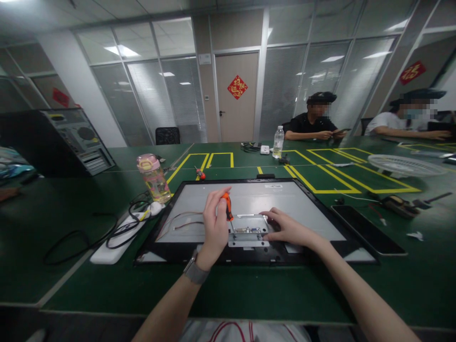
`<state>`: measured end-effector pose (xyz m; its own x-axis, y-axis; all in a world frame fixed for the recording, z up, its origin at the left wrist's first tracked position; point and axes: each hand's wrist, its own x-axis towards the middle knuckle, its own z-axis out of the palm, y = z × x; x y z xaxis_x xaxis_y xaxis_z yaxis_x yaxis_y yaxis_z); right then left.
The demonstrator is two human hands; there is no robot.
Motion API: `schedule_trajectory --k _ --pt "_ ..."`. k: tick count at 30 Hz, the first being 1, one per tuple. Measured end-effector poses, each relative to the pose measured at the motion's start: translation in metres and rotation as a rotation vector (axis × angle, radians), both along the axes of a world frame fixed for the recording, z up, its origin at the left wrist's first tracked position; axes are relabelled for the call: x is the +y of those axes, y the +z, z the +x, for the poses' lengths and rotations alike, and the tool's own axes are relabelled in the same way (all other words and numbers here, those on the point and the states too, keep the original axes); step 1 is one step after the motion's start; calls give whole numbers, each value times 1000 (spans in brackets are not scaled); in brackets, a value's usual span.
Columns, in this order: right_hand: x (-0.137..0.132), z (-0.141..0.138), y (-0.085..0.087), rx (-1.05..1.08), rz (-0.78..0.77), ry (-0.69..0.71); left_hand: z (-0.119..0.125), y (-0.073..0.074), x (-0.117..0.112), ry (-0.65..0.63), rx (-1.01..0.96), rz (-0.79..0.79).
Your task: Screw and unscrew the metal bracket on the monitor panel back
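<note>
In front of me a flat monitor panel (pixel 302 204) with a black frame lies face down, its pale metal back showing. A small metal bracket with connector ports (pixel 249 243) rests near its lower middle. My left hand (pixel 214 218), with a watch on the wrist, is closed around an orange and black screwdriver (pixel 228 207). The tool is tilted, and its tip meets the bracket's left side by the ports. My right hand (pixel 285 228) grips the bracket's right edge between thumb and fingers. Thin wires (pixel 188 223) run across the panel to the left.
Left of the panel are a white power strip (pixel 116 240) with black cables and a pink-lidd bottle (pixel 153 178). A dark slab-like phone or panel (pixel 366 230) and a tape measure (pixel 399 205) lie right. A computer case (pixel 53 140) stands far left. Two people sit across the table.
</note>
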<state>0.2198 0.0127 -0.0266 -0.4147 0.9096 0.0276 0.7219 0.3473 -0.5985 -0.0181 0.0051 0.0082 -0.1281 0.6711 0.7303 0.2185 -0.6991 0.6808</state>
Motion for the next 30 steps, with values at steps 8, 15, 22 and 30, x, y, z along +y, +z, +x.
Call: schedule_trajectory --k 8,15,22,30 --pt "0 0 1 -4 5 -10 1 0 1 -11 0 -95" --pt "1 -1 1 -29 12 -18 1 -4 3 -80 -58 -82" --pt "2 -1 0 -18 18 -2 2 1 1 -54 33 -54" --pt "1 0 1 -27 15 2 4 7 -2 -27 82 4"
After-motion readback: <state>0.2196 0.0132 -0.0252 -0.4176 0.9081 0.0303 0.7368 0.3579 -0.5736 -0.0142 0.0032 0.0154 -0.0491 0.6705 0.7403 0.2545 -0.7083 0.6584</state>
